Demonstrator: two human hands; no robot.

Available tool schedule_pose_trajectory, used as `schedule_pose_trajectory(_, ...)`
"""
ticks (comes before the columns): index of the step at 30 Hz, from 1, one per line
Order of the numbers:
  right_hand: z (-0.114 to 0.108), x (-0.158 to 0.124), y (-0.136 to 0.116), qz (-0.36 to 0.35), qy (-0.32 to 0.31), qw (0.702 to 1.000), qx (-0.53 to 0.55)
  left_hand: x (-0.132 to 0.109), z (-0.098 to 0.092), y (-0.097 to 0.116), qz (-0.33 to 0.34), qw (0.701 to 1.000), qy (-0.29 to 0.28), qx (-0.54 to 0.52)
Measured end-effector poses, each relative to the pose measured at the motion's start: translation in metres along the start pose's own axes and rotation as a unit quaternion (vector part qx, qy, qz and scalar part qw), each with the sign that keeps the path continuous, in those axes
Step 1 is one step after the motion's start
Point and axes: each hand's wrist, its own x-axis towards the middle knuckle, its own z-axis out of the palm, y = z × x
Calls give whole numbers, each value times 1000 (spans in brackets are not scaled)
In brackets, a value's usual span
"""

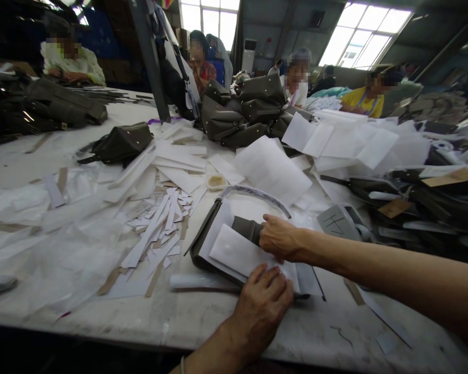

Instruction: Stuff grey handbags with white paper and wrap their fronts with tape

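At the near edge of the off-white, scuffed worktable (pixel 171 324): one left hand (pixel 262 306), fingers loosely spread and lightly bent, resting on a smooth white folded sheet (pixel 236 251), seemingly to steady it; whether it pinches anything cannot be told. Under the sheet, one dark olive, leather-like bag (pixel 202 244), boxy, lying slanted at near centre, its broad side up, presumably for reach by both hands. Just beyond, one right hand (pixel 280 238), forefinger extended, other fingers curled, against a dark olive folded piece (pixel 246 228) on the bag; its grip is hidden. At the bag's far side, one arched handle in crinkled clear film (pixel 257 192), probably wrapped against scuffs. To the left, narrow, flat white strips (pixel 159 234), loosely heaped. Farther, thin white rectangular sheets (pixel 273 169), overlapping. Far centre, slouching dark bags with metal studs (pixel 242 111), piled.
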Motion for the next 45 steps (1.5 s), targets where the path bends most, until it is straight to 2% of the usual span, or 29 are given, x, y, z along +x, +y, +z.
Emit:
schedule_pose_trajectory(3,-1,1,13,-19,21,998,-48,0,0,0,-1,1000,-4,2)
schedule_pose_trajectory(6,-6,-8,34,1,58,995,-81,-1,1,0,-3,1000,-14,12)
schedule_pose_trajectory(9,-6,-31,49,80,128,985,-80,-1,0,1,-1,1000,-10,16)
schedule_pose_trajectory(11,1,-48,50,138,184,973,-24,-1,0,1,2,1000,-3,17)
schedule_pose_trajectory(13,14,-59,43,163,221,960,51,-1,0,1,5,1000,0,17)
schedule_pose_trajectory(15,29,-62,31,172,232,953,87,0,0,2,7,1000,10,15)
schedule_pose_trajectory(19,41,-54,10,237,266,932,68,2,-1,1,5,999,33,13)
schedule_pose_trajectory(21,37,-54,-2,250,317,912,76,2,-1,1,3,999,33,8)
schedule_pose_trajectory(24,36,-60,-32,226,419,864,165,1,2,1,-8,1000,19,-7)
schedule_pose_trajectory(27,54,-67,-69,203,475,823,238,1,10,2,-17,1000,3,-7)
schedule_pose_trajectory(29,74,-68,-87,192,483,825,220,2,9,2,0,1000,-1,15)
schedule_pose_trajectory(31,92,-67,-96,180,477,840,185,4,-6,-3,37,998,-15,40)
schedule_pose_trajectory(34,104,-64,-97,166,468,857,136,4,-54,-27,59,994,-58,70)
schedule_pose_trajectory(37,104,-62,-92,153,465,867,89,-1,-104,-63,-12,989,-78,124)
schedule_pose_trajectory(39,101,-63,-84,146,456,874,82,-8,-120,-82,-40,990,-84,105)
schedule_pose_trajectory(40,99,-65,-78,141,450,877,90,-11,-121,-86,-53,992,-74,85)
schedule_pose_trajectory(42,95,-70,-64,126,432,885,118,-15,-111,-82,-91,994,-27,50)
schedule_pose_trajectory(45,84,-78,-50,123,419,886,155,-18,-84,-54,-150,987,61,17)
